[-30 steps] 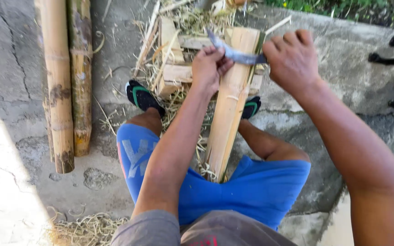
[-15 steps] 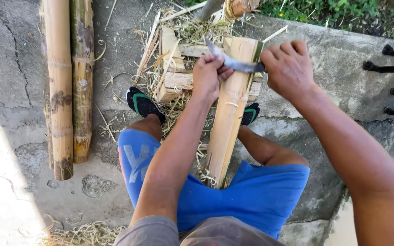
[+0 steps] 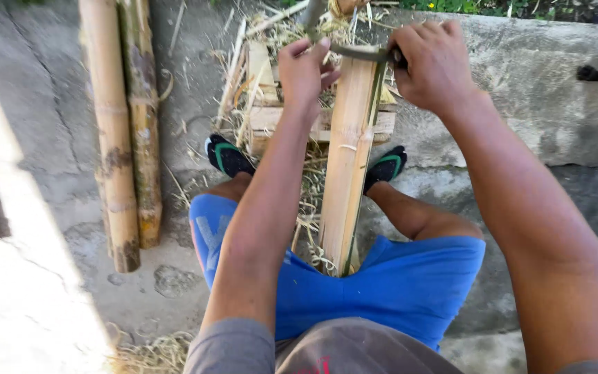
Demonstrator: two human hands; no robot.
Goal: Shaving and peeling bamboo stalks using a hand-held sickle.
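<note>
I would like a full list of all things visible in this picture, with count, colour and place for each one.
bamboo slat: one, pale tan, upright between the knees
blade: one, dark metal, across the slat's top end
bamboo poles: two, tan and greenish, lying on the concrete ground at left
wooden block: one, pale, behind the slat
shavings: many, straw-coloured, around the block and bottom left
shorts: one pair, blue
sandals: two, black with green
left hand: on the blade's far end
right hand: gripping the blade's handle end
</note>
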